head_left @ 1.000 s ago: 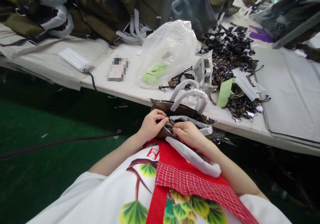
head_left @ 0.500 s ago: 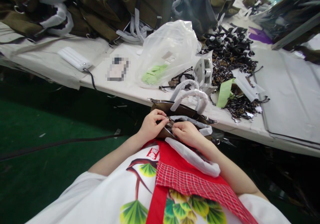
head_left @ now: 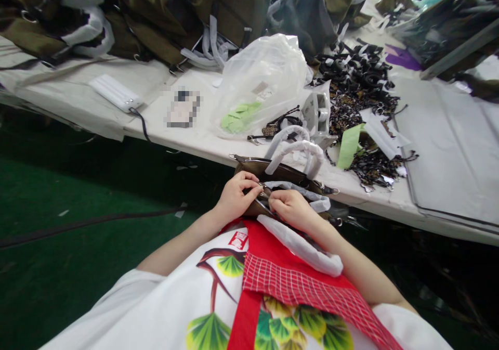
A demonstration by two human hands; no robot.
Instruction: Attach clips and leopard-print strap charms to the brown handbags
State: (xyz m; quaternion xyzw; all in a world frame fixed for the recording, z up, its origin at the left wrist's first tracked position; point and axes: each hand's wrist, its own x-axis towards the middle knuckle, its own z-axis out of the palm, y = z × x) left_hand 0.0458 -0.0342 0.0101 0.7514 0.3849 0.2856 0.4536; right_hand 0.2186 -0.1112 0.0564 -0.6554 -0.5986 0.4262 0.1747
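Observation:
An olive-brown handbag (head_left: pixel 283 172) with zippers stands between my body and the table's front edge. Its handles (head_left: pixel 295 154) are wrapped in white padding, and one wrapped handle (head_left: pixel 300 245) hangs over toward my apron. My left hand (head_left: pixel 238 195) is closed at the zipper on the bag's near side, thumb and fingers pinched together. Right beside it, my right hand (head_left: pixel 290 207) is closed with its fingertips at the zip opening. Both hands seem to grip the zipper's edges; the exact part between the fingers is hidden.
On the table (head_left: pixel 187 141) lie a clear plastic bag (head_left: pixel 265 74) with green slips, a pixelated flat object (head_left: pixel 183 109) and a white power strip (head_left: pixel 115 92). Dark straps (head_left: pixel 356 95) are heaped at right. More olive bags (head_left: pixel 230 9) line the back.
Both hands stay at the zipper with almost no visible movement. The view has shifted very slightly.

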